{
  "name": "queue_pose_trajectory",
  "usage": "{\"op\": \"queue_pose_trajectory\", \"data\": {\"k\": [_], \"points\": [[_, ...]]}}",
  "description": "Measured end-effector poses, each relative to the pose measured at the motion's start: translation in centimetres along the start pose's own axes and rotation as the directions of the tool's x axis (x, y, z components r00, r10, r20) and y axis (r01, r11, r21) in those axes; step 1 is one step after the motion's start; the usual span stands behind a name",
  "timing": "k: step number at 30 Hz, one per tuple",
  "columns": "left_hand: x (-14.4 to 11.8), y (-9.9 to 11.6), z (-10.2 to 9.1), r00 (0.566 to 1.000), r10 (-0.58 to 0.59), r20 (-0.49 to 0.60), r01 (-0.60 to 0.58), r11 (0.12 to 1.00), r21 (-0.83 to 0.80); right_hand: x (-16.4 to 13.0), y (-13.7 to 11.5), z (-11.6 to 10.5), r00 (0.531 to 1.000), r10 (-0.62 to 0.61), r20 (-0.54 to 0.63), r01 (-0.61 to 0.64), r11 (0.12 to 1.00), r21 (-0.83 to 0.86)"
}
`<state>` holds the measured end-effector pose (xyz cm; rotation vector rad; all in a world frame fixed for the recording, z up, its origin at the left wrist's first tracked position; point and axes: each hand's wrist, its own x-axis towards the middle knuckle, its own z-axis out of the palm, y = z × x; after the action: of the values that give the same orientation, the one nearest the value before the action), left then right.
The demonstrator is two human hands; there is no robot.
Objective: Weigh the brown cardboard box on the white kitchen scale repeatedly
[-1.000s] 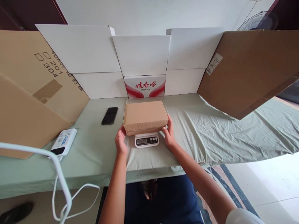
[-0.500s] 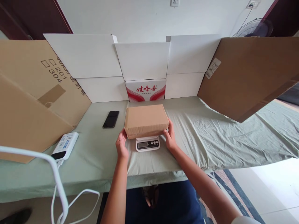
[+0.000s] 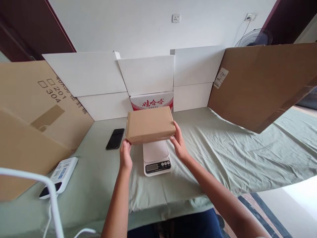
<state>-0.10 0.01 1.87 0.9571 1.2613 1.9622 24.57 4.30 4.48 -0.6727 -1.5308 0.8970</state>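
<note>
A closed brown cardboard box (image 3: 149,124) hangs in the air above a white kitchen scale (image 3: 156,157), clear of its platform. My left hand (image 3: 125,154) grips the box's near left corner. My right hand (image 3: 178,142) holds its right side. The scale lies on the green cloth just in front of me, with its display and buttons facing me.
A black phone (image 3: 115,138) lies left of the box. A white power bank (image 3: 60,173) sits at the near left beside a white cable (image 3: 53,205). Large brown cardboard sheets (image 3: 260,82) and white boxes (image 3: 104,79) wall the back and sides of the green-clothed table (image 3: 235,148).
Both hands have lifted the box off the scale, so the scale's white platform now shows. The view has tilted up a little.
</note>
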Motion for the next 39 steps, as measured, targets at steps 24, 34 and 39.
{"op": "queue_pose_trajectory", "data": {"k": [24, 34, 39], "points": [[7.6, -3.7, -0.1, 0.971, -0.134, -0.199, 0.132, 0.991, -0.022, 5.4, 9.5, 0.5, 0.906, 0.236, -0.352, -0.222, 0.972, 0.078], [7.4, -3.4, -0.2, 0.972, -0.176, -0.153, 0.169, 0.984, -0.052, 6.0, 10.7, 0.0, 0.841, 0.330, -0.429, -0.237, 0.937, 0.257], [6.8, -4.3, 0.5, 0.986, -0.163, -0.027, 0.164, 0.986, 0.039, 5.6, 10.6, 0.3, 0.907, 0.300, -0.296, -0.228, 0.940, 0.256]]}}
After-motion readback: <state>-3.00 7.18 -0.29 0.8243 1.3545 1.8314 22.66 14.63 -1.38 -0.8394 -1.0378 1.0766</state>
